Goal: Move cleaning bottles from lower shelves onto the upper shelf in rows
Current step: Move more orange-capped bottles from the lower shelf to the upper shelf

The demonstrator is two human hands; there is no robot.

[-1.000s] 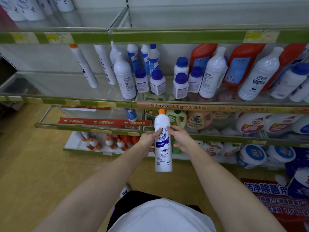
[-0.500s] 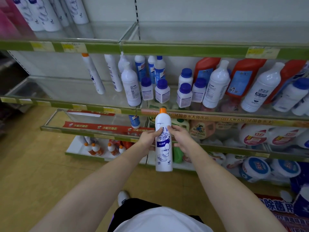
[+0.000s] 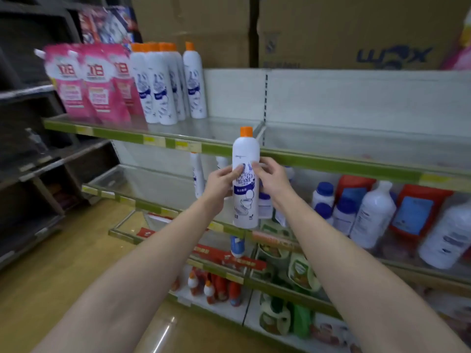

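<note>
A tall white cleaning bottle (image 3: 245, 197) with an orange cap and blue label is held upright in front of the shelves. My left hand (image 3: 220, 183) grips its left side and my right hand (image 3: 274, 178) grips its right side, fingers curled round the body. Its cap is level with the green front edge of the upper shelf (image 3: 331, 161). Several matching orange-capped bottles (image 3: 165, 82) stand in rows at the left of that shelf. One more such bottle (image 3: 197, 174) stands on the shelf below, behind my left hand.
Pink refill pouches (image 3: 94, 82) stand left of the bottle rows. Cardboard boxes (image 3: 356, 31) sit on top. The lower shelf holds blue-capped white bottles (image 3: 323, 197) and red bottles (image 3: 415, 215). Dark wooden shelving (image 3: 33, 154) stands at the left.
Both hands have lifted the bottle from the level of the lower shelves up to the edge of the upper shelf, and my view has tilted upward to show that shelf.
</note>
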